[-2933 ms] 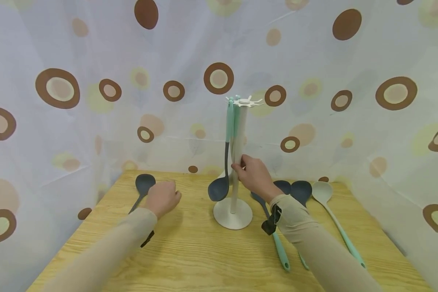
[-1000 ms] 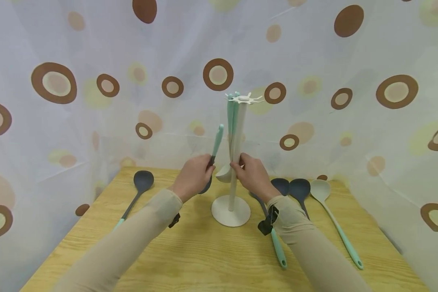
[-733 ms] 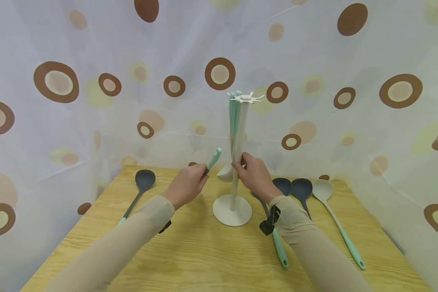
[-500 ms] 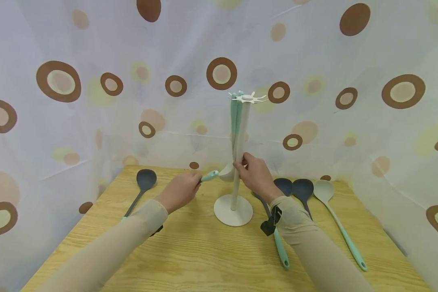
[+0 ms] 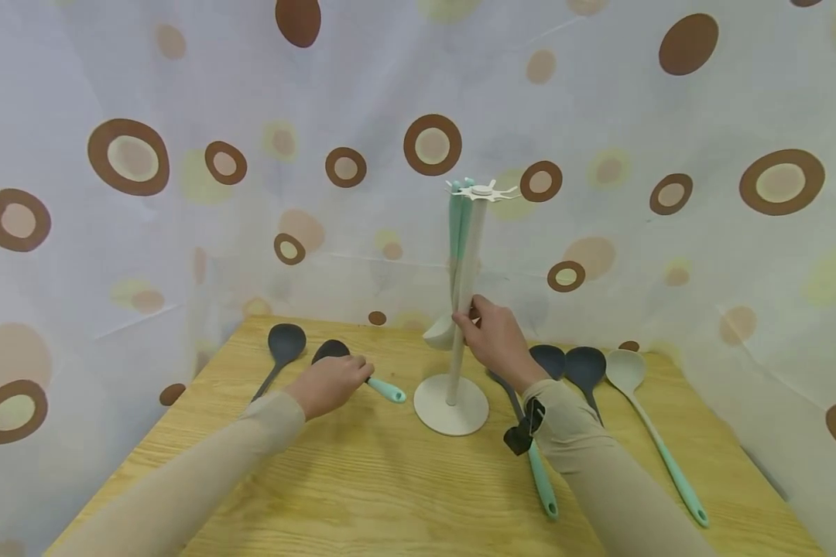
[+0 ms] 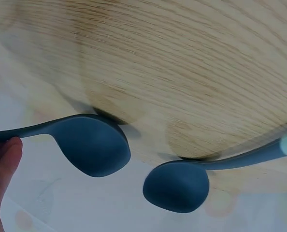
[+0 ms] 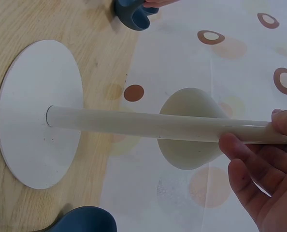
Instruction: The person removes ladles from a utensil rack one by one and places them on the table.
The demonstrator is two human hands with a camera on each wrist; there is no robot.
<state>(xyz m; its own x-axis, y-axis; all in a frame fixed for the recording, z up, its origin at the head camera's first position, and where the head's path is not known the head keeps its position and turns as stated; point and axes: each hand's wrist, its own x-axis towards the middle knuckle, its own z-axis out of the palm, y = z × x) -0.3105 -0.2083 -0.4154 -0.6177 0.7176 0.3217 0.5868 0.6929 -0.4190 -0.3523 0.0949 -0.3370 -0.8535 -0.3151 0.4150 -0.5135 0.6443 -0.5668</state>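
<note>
In the head view my left hand (image 5: 329, 385) pinches the neck of a dark ladle (image 5: 330, 350) low over the table, its mint handle pointing right. The left wrist view shows the thumb and fingers on this ladle's shaft (image 6: 32, 130). My right hand (image 5: 495, 340) grips the pole of a white utensil stand (image 5: 453, 410) partway up. Two mint handles (image 5: 457, 224) hang from the stand's hooked top; a white ladle bowl (image 5: 440, 333) shows behind the pole. Left of the held ladle, another dark ladle (image 5: 287, 343) lies on the table.
On the wooden table (image 5: 376, 480), right of the stand, lie several dark utensils (image 5: 585, 367) and a white ladle (image 5: 625, 370) with a mint handle, partly under my right arm. A patterned curtain (image 5: 362, 93) rises behind the table.
My left hand took the dark ladle off the stand, tipped its handle down to the right and lowered it leftward to the table. My right hand stays on the pole.
</note>
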